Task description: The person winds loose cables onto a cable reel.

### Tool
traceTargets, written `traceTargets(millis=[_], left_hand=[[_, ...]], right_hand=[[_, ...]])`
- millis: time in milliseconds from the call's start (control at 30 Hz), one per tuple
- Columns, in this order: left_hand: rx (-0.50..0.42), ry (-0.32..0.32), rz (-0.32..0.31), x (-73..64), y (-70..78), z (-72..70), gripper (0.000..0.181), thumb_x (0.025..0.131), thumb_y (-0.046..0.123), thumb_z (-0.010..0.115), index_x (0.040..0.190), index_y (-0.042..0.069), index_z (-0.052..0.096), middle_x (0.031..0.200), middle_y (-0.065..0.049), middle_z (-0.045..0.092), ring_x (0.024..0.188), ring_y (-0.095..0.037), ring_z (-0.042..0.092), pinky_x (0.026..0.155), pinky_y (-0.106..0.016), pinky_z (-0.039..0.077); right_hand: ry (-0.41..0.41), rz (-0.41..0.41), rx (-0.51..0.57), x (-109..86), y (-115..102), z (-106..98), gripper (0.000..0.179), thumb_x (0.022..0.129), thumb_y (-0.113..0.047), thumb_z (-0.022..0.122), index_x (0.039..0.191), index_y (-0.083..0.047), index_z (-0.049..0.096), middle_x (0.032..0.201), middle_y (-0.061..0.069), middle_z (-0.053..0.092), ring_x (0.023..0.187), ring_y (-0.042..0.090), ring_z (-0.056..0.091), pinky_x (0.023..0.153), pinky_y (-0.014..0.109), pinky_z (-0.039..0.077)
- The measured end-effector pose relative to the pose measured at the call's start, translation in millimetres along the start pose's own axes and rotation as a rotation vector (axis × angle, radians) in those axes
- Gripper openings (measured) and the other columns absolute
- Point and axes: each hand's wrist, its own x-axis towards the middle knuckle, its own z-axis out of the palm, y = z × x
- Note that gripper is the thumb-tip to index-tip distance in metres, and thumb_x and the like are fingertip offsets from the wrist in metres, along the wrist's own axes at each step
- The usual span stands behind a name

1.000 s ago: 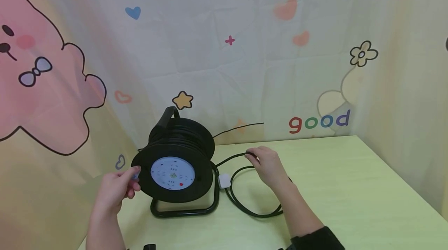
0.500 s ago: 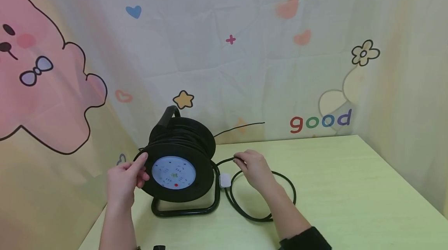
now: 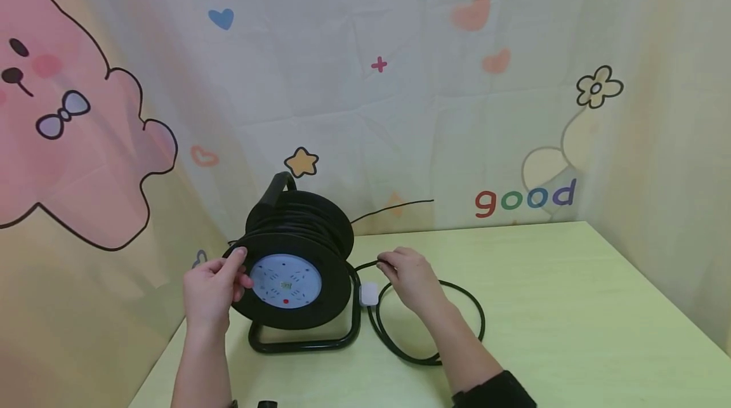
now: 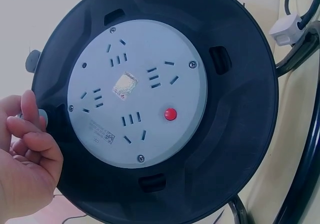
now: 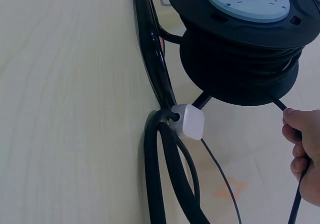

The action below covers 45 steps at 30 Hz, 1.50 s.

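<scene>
A black cable reel [image 3: 334, 297] stands on the table, its round light-grey socket panel [image 3: 271, 278] facing me. My left hand [image 3: 210, 287] is at the left edge of the reel's front disc, thumb and fingers pinching a small grey knob [image 4: 43, 117] that the hand mostly hides. To the right of the reel my right hand [image 3: 412, 278] grips the black cable [image 3: 368, 264]. In the right wrist view that cable runs from the reel's winding into the curled fingers [image 5: 299, 149] and out below them. More cable lies in a loose loop [image 3: 482, 322] under the right forearm.
A white plug [image 3: 368, 294] sits against the right side of the reel's black tubular stand [image 3: 302, 347]. The reel's carrying handle [image 3: 275, 191] rises at the back. A printed curtain [image 3: 342, 78] hangs behind the table [image 3: 571, 306]. A small black object [image 3: 266, 404] shows at the bottom edge.
My left hand has moved up and right along the disc's edge, and the socket panel has turned clockwise. My right hand has moved left towards the reel with the cable.
</scene>
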Motion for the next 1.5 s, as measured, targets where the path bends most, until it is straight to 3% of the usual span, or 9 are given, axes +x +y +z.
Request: traceTargets(millis=[400,533,633,767,900,1033,1133,1267,1500], left_hand=[[-0.057,-0.005,-0.038,1.2,1.2,-1.8,0.051,0.079,0.043,0.076,0.069,-0.005,0.063,0.054,-0.011,0.06,0.04,-0.019,0.048,0.04,-0.022,0.043],[-0.053,-0.007,-0.05,1.3,0.8,-2.5,0.051,0.079,0.043,0.077,0.07,-0.006,0.063,0.054,-0.011,0.06,0.04,-0.02,0.049,0.041,-0.022,0.044],[-0.053,-0.008,-0.052,1.1,0.2,-1.3,0.052,0.079,0.043,0.077,0.071,-0.006,0.064,0.055,-0.011,0.06,0.041,-0.02,0.049,0.041,-0.021,0.044],[-0.041,-0.019,-0.045,0.6,-0.1,0.0,0.053,0.079,0.043,0.077,0.074,-0.008,0.064,0.056,-0.012,0.061,0.042,-0.02,0.05,0.042,-0.022,0.044],[-0.035,-0.016,-0.044,0.9,0.2,-0.7,0.052,0.08,0.043,0.076,0.073,-0.007,0.064,0.056,-0.011,0.061,0.042,-0.022,0.05,0.042,-0.022,0.044],[-0.078,-0.007,-0.05,2.5,0.8,-1.9,0.049,0.079,0.04,0.078,0.068,-0.005,0.063,0.053,-0.011,0.06,0.041,-0.02,0.049,0.04,-0.021,0.043],[-0.095,-0.006,-0.052,2.9,1.6,-2.3,0.048,0.078,0.038,0.078,0.067,-0.005,0.062,0.053,-0.011,0.059,0.04,-0.018,0.049,0.04,-0.021,0.043],[-0.086,-0.008,-0.055,1.0,2.8,-2.2,0.05,0.079,0.039,0.078,0.07,-0.007,0.063,0.054,-0.011,0.059,0.04,-0.018,0.048,0.04,-0.021,0.043],[-0.08,-0.015,-0.056,0.5,2.7,-2.7,0.053,0.079,0.04,0.077,0.074,-0.01,0.062,0.055,-0.011,0.059,0.041,-0.019,0.049,0.041,-0.021,0.043]], right_hand=[[-0.085,0.136,-0.129,-7.1,20,-24,0.009,0.086,-0.011,0.072,0.094,-0.015,0.07,0.081,-0.003,0.059,0.069,0.015,0.058,0.059,0.034,0.051],[-0.193,0.21,-0.13,-10.6,29,-38,0.008,0.085,-0.016,0.073,0.093,-0.017,0.07,0.081,-0.002,0.056,0.065,0.013,0.054,0.054,0.032,0.047],[-0.273,0.243,-0.105,-14.6,40,-50,0.017,0.088,-0.007,0.068,0.104,-0.013,0.07,0.089,0.005,0.055,0.067,0.016,0.052,0.056,0.032,0.046],[-0.227,0.282,-0.112,-20.4,59,-67,0.02,0.088,-0.003,0.065,0.107,-0.007,0.069,0.093,0.011,0.056,0.071,0.02,0.054,0.06,0.037,0.048],[-0.13,0.355,-0.102,-24.9,78,-81,0.01,0.091,-0.017,0.066,0.094,-0.007,0.067,0.077,0.005,0.06,0.06,0.015,0.056,0.055,0.036,0.049],[-0.122,0.465,-0.101,-27.8,89,-93,0.037,0.092,-0.046,0.06,0.086,-0.01,0.064,0.061,0.001,0.058,0.045,0.012,0.052,0.045,0.032,0.043],[-0.106,0.51,-0.146,-29.4,95,-98,0.051,0.086,-0.062,0.058,0.081,-0.012,0.065,0.058,0.0,0.056,0.047,0.016,0.049,0.041,0.031,0.037],[-0.063,0.45,-0.122,-30.5,103,-104,0.041,0.089,-0.052,0.062,0.079,-0.013,0.066,0.064,0.0,0.058,0.057,0.019,0.049,0.048,0.034,0.039],[-0.044,0.257,-0.007,-31.6,116,-109,0.02,0.096,-0.028,0.06,0.098,-0.01,0.067,0.089,0.003,0.061,0.081,0.02,0.052,0.07,0.042,0.045]])
